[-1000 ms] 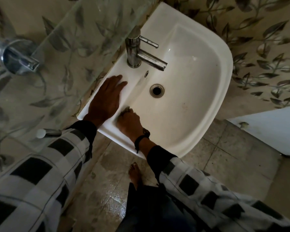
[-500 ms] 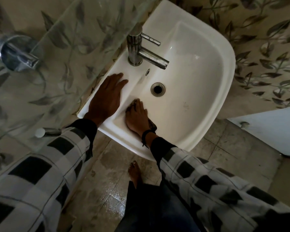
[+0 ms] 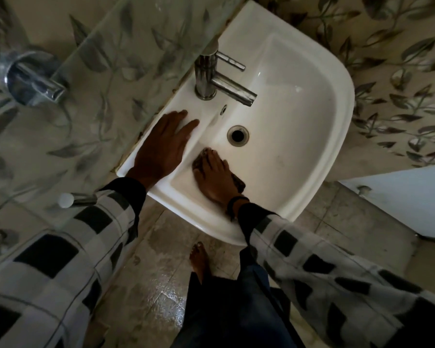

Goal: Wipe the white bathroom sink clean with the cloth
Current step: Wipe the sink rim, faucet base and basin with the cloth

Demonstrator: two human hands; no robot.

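Head view: dark cloth (image 3: 238, 184) inside white sink (image 3: 337, 121), on near-left slope of basin, just short of drain (image 3: 237, 135). Pressed flat under right hand (image 3: 217, 179), fingers extended rather than curled round it; cloth edges showing at fingertips and beside wrist. Left hand (image 3: 161, 146) palm down on sink ledge beside basin, fingers straight, holding nothing. Chrome tap (image 3: 207, 79) beyond, spout over basin. Bare foot (image 3: 199, 259) on wet tiled floor (image 3: 148, 285) below.
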